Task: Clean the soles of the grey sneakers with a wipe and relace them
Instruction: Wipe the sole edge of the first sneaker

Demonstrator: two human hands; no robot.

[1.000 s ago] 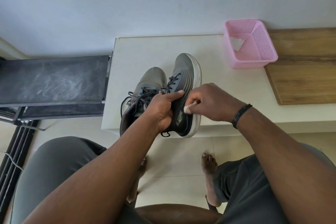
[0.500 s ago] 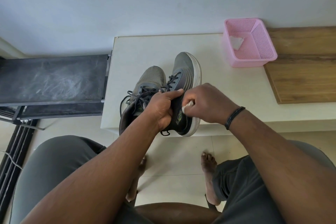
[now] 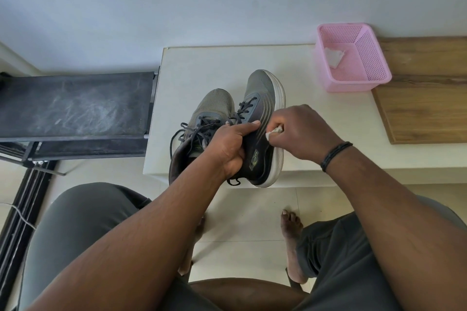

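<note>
**Sneaker sole being wiped, lacing yet to come**

Grey sneakers are sitting at the near edge of the white table (image 3: 316, 118), and the wiping step is the one in hand. The left hand (image 3: 231, 145) is gripping the right-hand sneaker (image 3: 262, 108) around its collar, thumb along the upper, tipping it so the white sole edge (image 3: 280, 98) is facing the right hand (image 3: 300, 131). That hand is pinching a small crumpled wipe (image 3: 274, 131) and pressing it against the side of the sole near the midfoot. The other sneaker (image 3: 212, 106) is resting just beside it on the table, its black laces (image 3: 192, 129) lying loose. A pink basket (image 3: 364, 81) farther back is holding another piece of wipe (image 3: 333, 55).

Judging from this, cleaning is partway along; next, the wipe needs working along the remaining sole while the left hand is turning the shoe, and relacing has not begun.
</note>
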